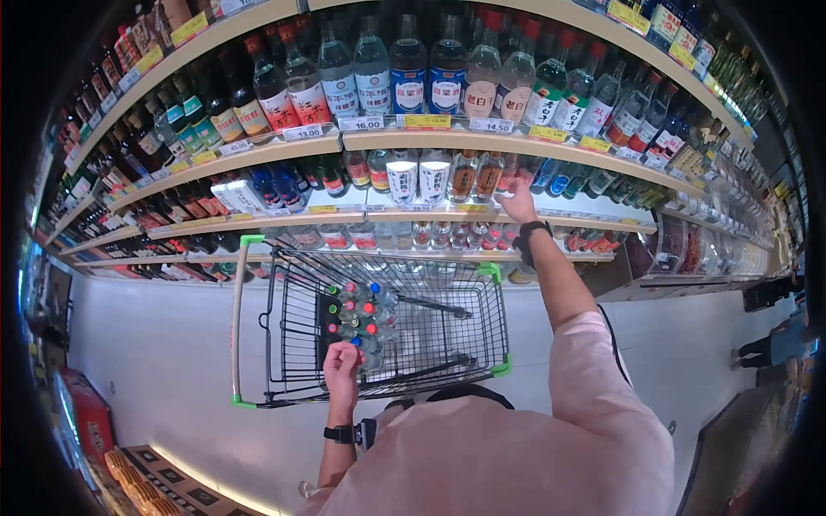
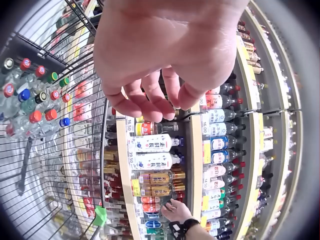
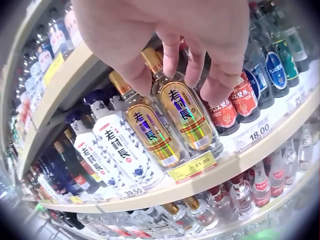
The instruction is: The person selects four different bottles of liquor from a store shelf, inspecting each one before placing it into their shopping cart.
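Note:
My right hand (image 1: 518, 205) reaches to the middle shelf, its fingers spread and bent downward. In the right wrist view, this hand (image 3: 170, 30) is in front of the gold-capped bottles (image 3: 185, 112) and beside red-labelled bottles (image 3: 245, 97); whether a fingertip touches one cannot be told. White bottles with blue flowers (image 3: 117, 140) stand to their left. My left hand (image 1: 342, 365) hangs by the near side of the cart, beside several clear bottles with coloured caps (image 1: 354, 311). The left wrist view shows that hand (image 2: 170, 50) with loosely bent fingers, holding nothing.
The wire cart (image 1: 465, 297) stands between me and the shelves. A higher shelf edge (image 1: 413, 139) juts out above the reaching hand, and another row of small bottles (image 1: 434, 234) stands below. A person (image 1: 779, 348) is at the far right.

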